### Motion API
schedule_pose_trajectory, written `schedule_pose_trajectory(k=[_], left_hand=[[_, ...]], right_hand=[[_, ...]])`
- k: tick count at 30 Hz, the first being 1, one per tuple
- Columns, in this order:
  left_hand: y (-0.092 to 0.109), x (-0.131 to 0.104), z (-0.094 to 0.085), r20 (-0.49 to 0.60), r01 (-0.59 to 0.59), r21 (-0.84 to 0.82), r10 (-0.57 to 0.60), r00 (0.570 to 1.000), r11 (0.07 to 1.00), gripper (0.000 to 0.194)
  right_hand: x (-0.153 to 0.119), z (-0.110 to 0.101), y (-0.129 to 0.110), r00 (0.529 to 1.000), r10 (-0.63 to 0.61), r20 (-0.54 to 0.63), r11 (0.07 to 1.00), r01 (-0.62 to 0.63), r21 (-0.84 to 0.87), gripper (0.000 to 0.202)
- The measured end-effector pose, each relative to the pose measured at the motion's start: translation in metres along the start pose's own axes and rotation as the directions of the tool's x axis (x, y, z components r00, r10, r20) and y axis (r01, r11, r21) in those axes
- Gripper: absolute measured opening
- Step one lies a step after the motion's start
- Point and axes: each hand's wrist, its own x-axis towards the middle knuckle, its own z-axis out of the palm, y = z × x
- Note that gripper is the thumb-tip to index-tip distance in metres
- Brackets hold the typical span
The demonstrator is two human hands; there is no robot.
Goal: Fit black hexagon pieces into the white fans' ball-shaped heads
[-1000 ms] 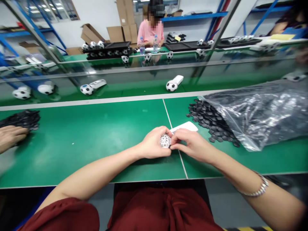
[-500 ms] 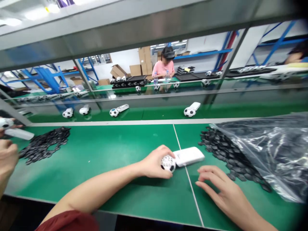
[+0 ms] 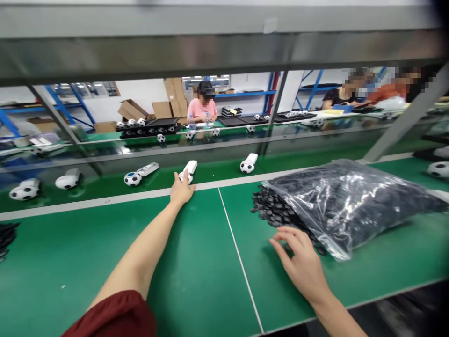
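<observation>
My left hand [image 3: 181, 191] reaches out to the green belt beyond the table's ledge. Its fingers are around the ball end of a white device with a football-patterned head [image 3: 191, 167], whose white handle points away from me. Over the table on the right, my right hand [image 3: 298, 260] is held with curved fingers and a gap between thumb and fingertips; nothing shows in it. Just beyond it lies a pile of small black flat pieces [image 3: 273, 206], spilling from the mouth of a clear plastic bag [image 3: 351, 201] full of them.
More football-headed devices lie along the belt, one to the right [image 3: 247, 166] and one with an open handle [image 3: 133, 178] to the left. Another black pile [image 3: 6, 238] is at the left edge. A metal post [image 3: 403, 112] stands at right. Several people work beyond the belt.
My left hand has carried the football-headed device forward and left, from the table to the belt. My right hand stays close to the black pieces. The view has turned to the right.
</observation>
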Motion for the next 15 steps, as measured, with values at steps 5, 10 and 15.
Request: schedule_pose_trajectory(k=[5,10,15], left_hand=[[-0.007,-0.009,0.0,0.076,-0.103,0.08,0.097,0.992,0.991,0.063],[-0.004,-0.021,-0.003,0.05,-0.201,0.105,0.197,0.979,0.974,0.052],[-0.001,-0.022,-0.005,0.087,-0.27,0.1,0.262,0.961,0.958,0.036]], right_hand=[[0.0,-0.001,0.001,0.998,0.059,-0.032,0.98,-0.064,-0.189,0.014],[-0.004,-0.002,0.003,0.997,0.079,-0.022,0.923,-0.082,-0.376,0.024],[-0.009,-0.003,0.008,0.969,0.242,0.053,0.876,-0.194,-0.442,0.034]])
